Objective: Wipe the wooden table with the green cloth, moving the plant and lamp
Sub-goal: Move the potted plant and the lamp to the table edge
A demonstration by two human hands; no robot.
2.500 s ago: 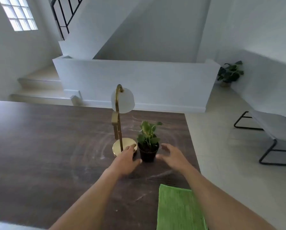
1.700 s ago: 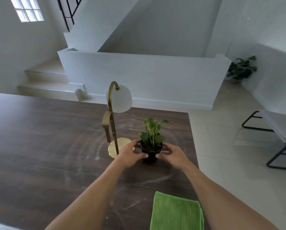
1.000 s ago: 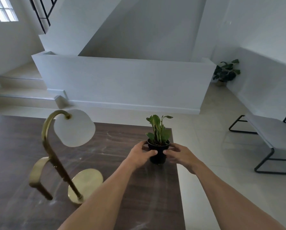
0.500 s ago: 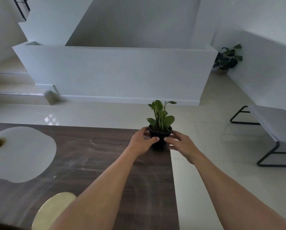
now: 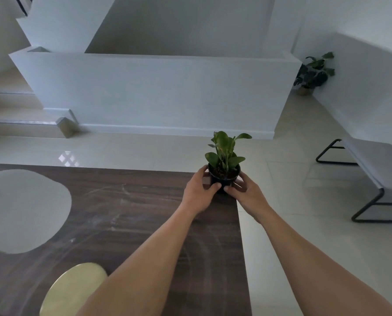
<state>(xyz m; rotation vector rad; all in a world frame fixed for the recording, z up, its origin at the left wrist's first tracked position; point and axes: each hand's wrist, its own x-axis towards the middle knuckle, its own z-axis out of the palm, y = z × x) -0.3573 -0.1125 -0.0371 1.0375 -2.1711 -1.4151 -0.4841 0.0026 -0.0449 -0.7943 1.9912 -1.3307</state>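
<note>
My left hand [image 5: 197,192] and right hand [image 5: 247,196] curl round the black pot [image 5: 223,180] of the plant [image 5: 224,153] from either side. They hold it at the far right corner of the wooden table [image 5: 133,213], I judge to free the streaked middle for wiping. I can't tell whether it touches down; the lamp [image 5: 74,288] stands near my left arm.

Dark wood-grain table [image 5: 145,215], far and right edges both in view. Round brass lamp base [image 5: 72,290] sits flat on the near part of the top. Whitish dusty streaks [image 5: 113,226] run across the surface, beyond and to the right of the lamp base. Plant pot [image 5: 223,180] is at the corner far beyond and right of the lamp base. Its underside is hidden, so can't tell if it's set down.
</note>
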